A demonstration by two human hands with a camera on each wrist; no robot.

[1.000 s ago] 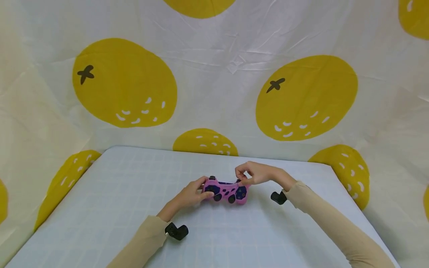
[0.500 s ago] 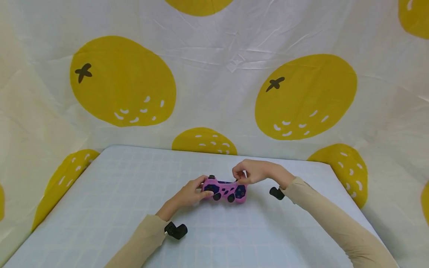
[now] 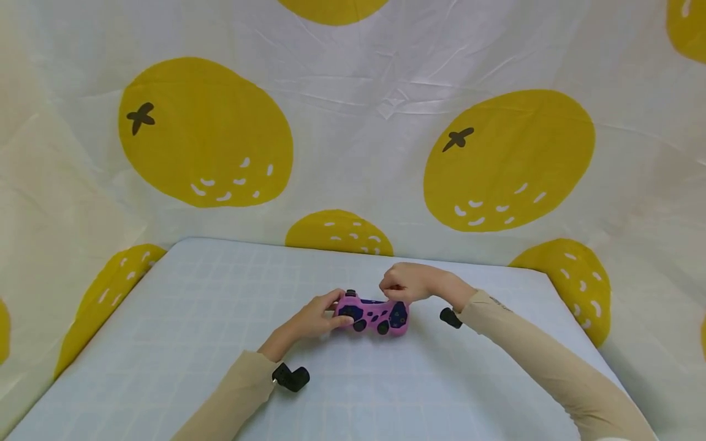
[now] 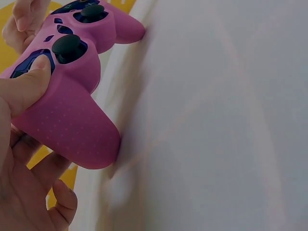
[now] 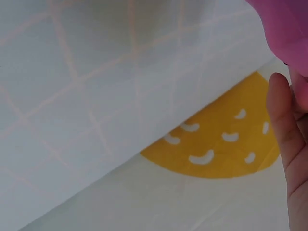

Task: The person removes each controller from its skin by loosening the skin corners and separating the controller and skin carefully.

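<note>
A pink game controller (image 3: 374,313) with dark buttons and two black sticks lies near the middle of the table. My left hand (image 3: 337,312) grips its left handle. In the left wrist view the thumb (image 4: 26,86) lies on the controller's (image 4: 72,110) face beside a stick, with the other fingers curled underneath. My right hand (image 3: 388,291) is curled over the top right edge and pinches the pink shell there. The right wrist view shows only a corner of the controller (image 5: 288,29) and one finger (image 5: 286,139) beside it.
The table (image 3: 209,318) has a pale blue gridded cover. White cloth printed with big yellow oranges (image 3: 204,135) hangs behind it and on both sides. Black wrist camera mounts (image 3: 291,377) (image 3: 449,317) stick out from my beige sleeves.
My right hand has shifted slightly left and curled tighter over the controller's top right edge. The left hand and the controller have hardly moved.
</note>
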